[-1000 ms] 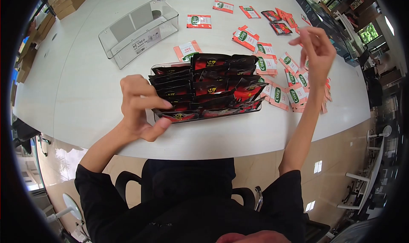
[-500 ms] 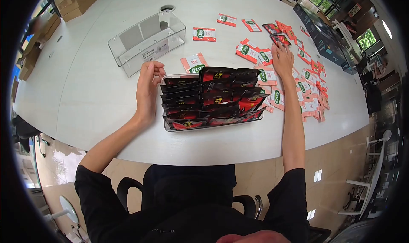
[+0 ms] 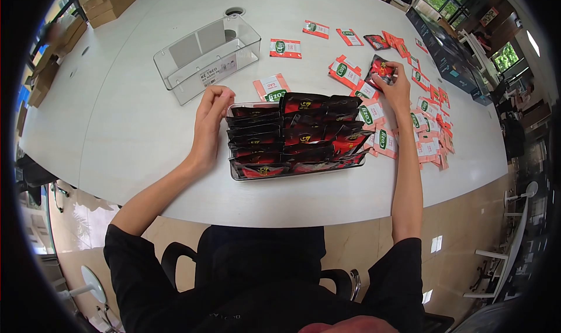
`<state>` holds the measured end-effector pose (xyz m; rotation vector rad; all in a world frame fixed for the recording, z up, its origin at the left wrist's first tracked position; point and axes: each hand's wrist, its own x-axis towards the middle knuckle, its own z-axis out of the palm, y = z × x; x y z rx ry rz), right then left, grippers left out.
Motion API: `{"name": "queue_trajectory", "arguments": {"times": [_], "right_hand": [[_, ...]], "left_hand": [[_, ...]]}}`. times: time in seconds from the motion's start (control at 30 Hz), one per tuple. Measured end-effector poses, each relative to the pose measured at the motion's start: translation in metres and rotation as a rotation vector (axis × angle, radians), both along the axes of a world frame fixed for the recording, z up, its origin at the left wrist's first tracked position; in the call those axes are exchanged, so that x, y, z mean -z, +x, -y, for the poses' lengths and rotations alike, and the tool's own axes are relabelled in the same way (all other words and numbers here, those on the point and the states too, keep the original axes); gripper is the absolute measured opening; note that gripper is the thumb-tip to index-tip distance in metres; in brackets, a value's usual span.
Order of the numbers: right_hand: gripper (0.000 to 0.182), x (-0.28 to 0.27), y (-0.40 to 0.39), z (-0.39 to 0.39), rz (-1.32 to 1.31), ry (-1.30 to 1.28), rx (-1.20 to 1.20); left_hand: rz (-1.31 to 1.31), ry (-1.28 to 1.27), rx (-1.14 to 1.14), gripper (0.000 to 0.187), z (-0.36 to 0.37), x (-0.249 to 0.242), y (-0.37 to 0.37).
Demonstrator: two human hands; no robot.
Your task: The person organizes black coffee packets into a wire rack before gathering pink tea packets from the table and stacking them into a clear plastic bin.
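A clear plastic bin (image 3: 234, 172) packed with rows of black-and-red coffee sachets (image 3: 304, 139) stands in front of me. My left hand (image 3: 211, 112) is closed at its far left corner, fingers curled against the rim. Over on the right, my right hand (image 3: 395, 90) grips a single black-and-red coffee sachet (image 3: 381, 70) between thumb and fingers, just above the scattered packets. Another coffee sachet (image 3: 376, 41) lies beyond it. Orange-and-white Cozy tea packets (image 3: 428, 106) are spread around and under my right hand and forearm.
A second clear plastic bin (image 3: 175, 90) with a printed label stands at the back left. More tea packets (image 3: 286, 48) lie behind the filled bin. Long dark boxes (image 3: 447, 55) line the right edge, and cardboard boxes (image 3: 108, 3) are stacked far left.
My right hand has picked up a coffee sachet from the pile and drawn it slightly up and toward me. My left hand stays at the bin's corner. The whole view has shifted slightly.
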<state>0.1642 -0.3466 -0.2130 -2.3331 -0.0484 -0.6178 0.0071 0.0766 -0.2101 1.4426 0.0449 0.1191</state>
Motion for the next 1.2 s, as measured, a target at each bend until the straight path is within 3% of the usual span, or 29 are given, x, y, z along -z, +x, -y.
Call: {"name": "queue_trajectory", "arguments": {"times": [0.1,0.17,0.3,0.33,0.43,0.5,0.57,0.63,0.7,0.77,0.83,0.9,1.0,1.03,1.1,1.2], "right_hand": [[0.049,-0.032,-0.019,-0.029,0.078,-0.084,-0.086],[0.044,-0.051,-0.030,-0.049,0.186,0.162,-0.181],[0.057,-0.071,-0.052,-0.081,0.298,0.442,-0.418],[0.066,-0.081,-0.065,-0.088,0.258,0.405,-0.414],[0.066,-0.090,-0.095,-0.094,0.327,0.499,-0.579],[0.054,-0.081,-0.118,-0.076,0.236,0.591,-0.582],[0.044,-0.068,-0.142,-0.059,0.252,0.648,-0.912],[0.038,-0.058,-0.157,-0.062,0.357,0.587,-0.981],[0.033,-0.051,-0.170,-0.069,0.387,0.525,-0.868],[0.033,-0.050,-0.178,-0.072,0.392,0.233,-0.632],[0.034,-0.050,-0.180,-0.076,0.435,0.193,-0.572],[0.035,-0.049,-0.179,-0.076,0.545,0.080,-0.550],[0.035,-0.052,-0.176,-0.074,0.595,0.010,-0.554],[0.035,-0.052,-0.178,-0.076,0.595,0.009,-0.558],[0.033,-0.051,-0.184,-0.083,0.423,0.295,-0.538],[0.030,-0.064,-0.190,-0.088,0.423,0.177,-0.450]], "left_hand": [[0.001,-0.039,0.089,0.025,0.002,-0.004,-0.002],[0.004,-0.049,0.109,0.026,0.000,-0.005,-0.002],[0.068,-0.012,0.138,0.028,0.001,-0.010,-0.004],[0.067,-0.012,0.140,0.028,0.001,-0.010,-0.004],[0.083,0.011,0.145,0.030,0.002,-0.010,-0.005],[0.087,-0.012,0.146,0.030,0.003,-0.011,-0.006],[0.113,0.005,0.121,0.030,0.001,-0.010,-0.006],[0.138,0.023,0.102,0.030,0.001,-0.010,-0.006],[0.252,0.137,0.020,0.028,0.003,-0.014,-0.008],[0.356,0.157,-0.001,0.026,0.000,-0.019,-0.011],[0.465,0.177,-0.028,0.024,-0.001,-0.028,-0.015],[0.829,0.583,-0.084,0.016,-0.003,-0.045,-0.022],[0.992,0.966,0.049,0.026,0.027,-0.087,-0.037],[1.018,0.988,0.060,0.030,0.045,-0.096,-0.038],[1.055,1.048,0.095,0.038,0.076,-0.105,-0.035],[1.107,1.031,0.161,0.029,0.102,-0.108,-0.020]]}}
